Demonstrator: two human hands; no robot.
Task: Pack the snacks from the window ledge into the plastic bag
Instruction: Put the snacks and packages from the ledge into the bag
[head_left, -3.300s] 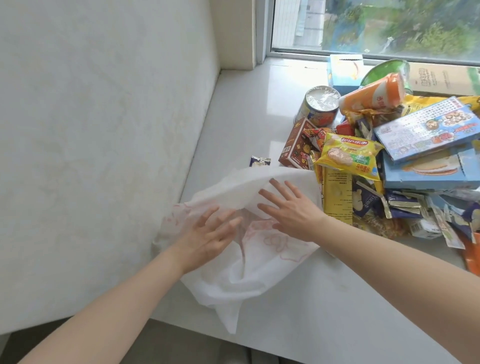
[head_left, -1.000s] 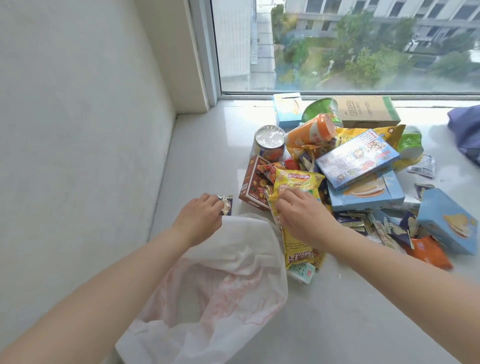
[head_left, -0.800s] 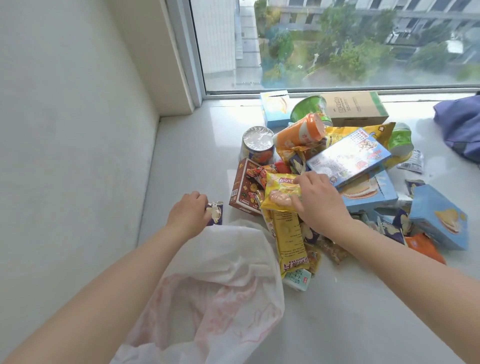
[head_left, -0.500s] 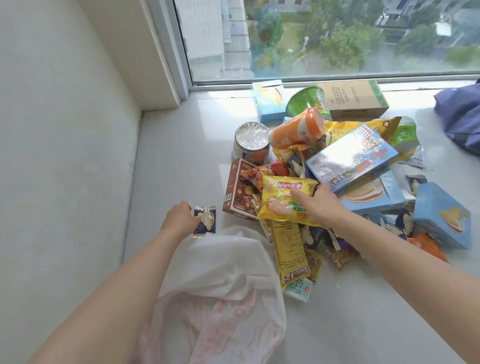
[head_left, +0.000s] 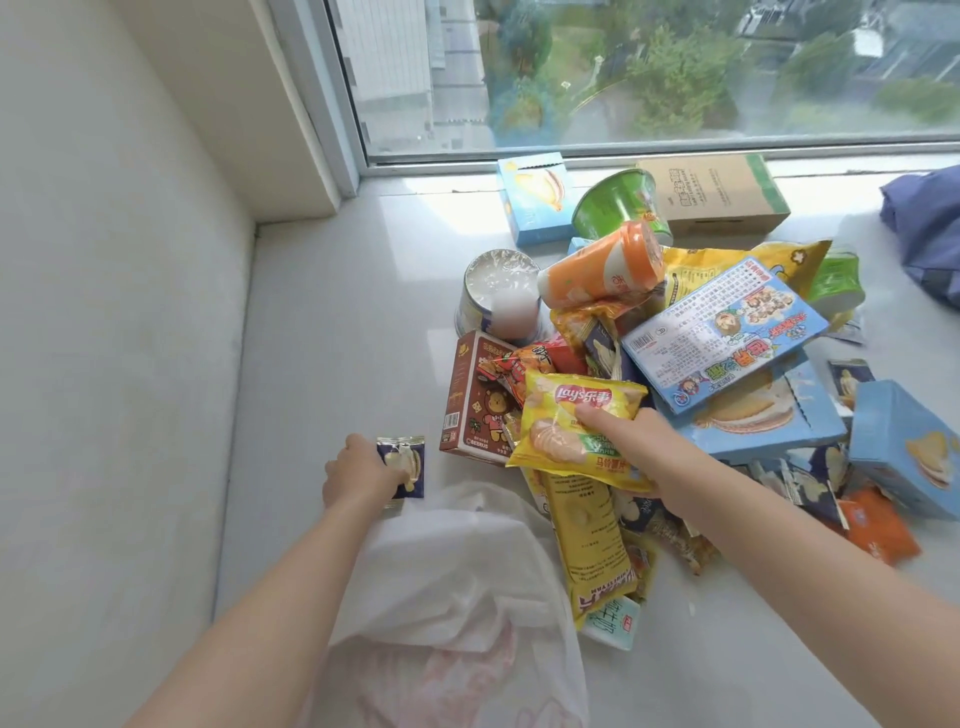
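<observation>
Left hand (head_left: 358, 475) pinches a small dark-blue foil packet (head_left: 410, 457); right hand (head_left: 641, 447) grasps a glossy, crinkled yellow crisp bag (head_left: 561, 415). Thin white pink-printed plastic bag (head_left: 457, 587) lies crumpled at six o'clock.

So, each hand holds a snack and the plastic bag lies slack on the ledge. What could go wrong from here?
1. Neither the left hand, gripping the small dark blue packet, nor the right hand, gripping the yellow Lay's chip bag, holds the white plastic bag open, so snacks may land beside it.
2. The orange cup lies on its side atop the pile; disturbing the pile might set it rolling.
</observation>
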